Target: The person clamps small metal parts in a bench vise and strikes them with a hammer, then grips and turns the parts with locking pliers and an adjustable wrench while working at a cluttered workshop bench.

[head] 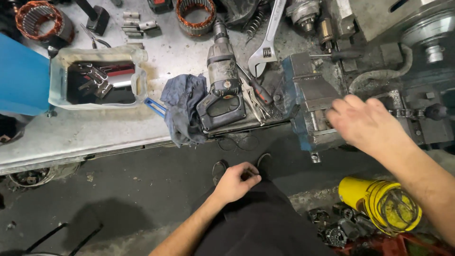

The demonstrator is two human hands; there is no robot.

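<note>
My right hand reaches over the blue bench vise at the bench's front edge, fingers spread and touching its jaw area; I see nothing held in it. My left hand hangs low in front of my dark trousers, fingers curled around a small dark object that I cannot identify. On the bench to the left of the vise lie a worn power drill, locking pliers and a screwdriver.
A blue-grey rag hangs over the bench edge. A cut plastic jug holds tools. An adjustable wrench and copper-wound stators lie further back. A yellow container and motor parts sit on the floor at right.
</note>
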